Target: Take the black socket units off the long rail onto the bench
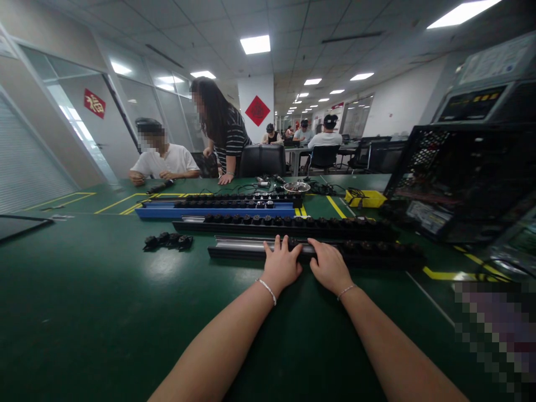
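A green desk [109, 301] is set in a long, white-walled office lit by ceiling panels [255, 44]. Near the middle of its surface a black rail [247, 252] with a silvery channel is laid crosswise, its right part lined with dark round parts. On it the left hand [281, 266] is rested with fingers spread, and the right hand [332, 267] is placed just beside, fingertips on the rail; whether anything is pinched by either cannot be told. To the left, small black parts [167, 241] are clustered. Behind, a second black rail [285, 226] and a blue rail [188, 212] are lined up, followed by a metal bowl [297, 187] and a yellow tray [365, 199]. The desk is marked with yellow tape [336, 206] and flanked at right by an opened computer case [456, 190]. At the far edge, a seated person [171, 159] and a standing person [230, 131] are seen before glass partitions.
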Demonstrator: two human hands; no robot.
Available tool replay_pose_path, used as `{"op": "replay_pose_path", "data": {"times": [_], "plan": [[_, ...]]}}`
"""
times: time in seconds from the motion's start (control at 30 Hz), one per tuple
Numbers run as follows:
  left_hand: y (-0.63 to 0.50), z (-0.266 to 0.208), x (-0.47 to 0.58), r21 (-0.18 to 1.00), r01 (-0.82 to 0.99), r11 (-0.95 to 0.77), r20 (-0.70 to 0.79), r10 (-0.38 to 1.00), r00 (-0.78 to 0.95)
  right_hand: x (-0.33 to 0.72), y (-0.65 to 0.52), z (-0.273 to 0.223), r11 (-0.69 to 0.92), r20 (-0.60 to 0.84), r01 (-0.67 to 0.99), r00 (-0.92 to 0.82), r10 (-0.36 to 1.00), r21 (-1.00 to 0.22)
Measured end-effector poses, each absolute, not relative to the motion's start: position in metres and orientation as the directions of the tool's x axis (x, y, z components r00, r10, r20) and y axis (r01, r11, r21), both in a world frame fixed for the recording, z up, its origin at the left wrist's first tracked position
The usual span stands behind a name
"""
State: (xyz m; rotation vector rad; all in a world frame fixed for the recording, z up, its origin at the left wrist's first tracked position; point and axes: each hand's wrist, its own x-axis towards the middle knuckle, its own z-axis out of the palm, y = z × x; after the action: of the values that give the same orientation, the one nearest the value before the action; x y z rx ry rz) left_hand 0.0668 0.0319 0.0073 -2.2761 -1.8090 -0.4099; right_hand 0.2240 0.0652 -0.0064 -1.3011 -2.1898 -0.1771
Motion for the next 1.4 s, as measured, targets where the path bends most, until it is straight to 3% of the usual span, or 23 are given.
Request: {"op": "replay_pose_path", "data": {"times": [1.4], "plan": [[0.024,0.007,-0.021,-0.010,0.984,-0.179,0.425,0.890,0.166,0.226,0.065,-0.004,0.549,0.490,0.828,-0.435,0.756,-0.111]]}}
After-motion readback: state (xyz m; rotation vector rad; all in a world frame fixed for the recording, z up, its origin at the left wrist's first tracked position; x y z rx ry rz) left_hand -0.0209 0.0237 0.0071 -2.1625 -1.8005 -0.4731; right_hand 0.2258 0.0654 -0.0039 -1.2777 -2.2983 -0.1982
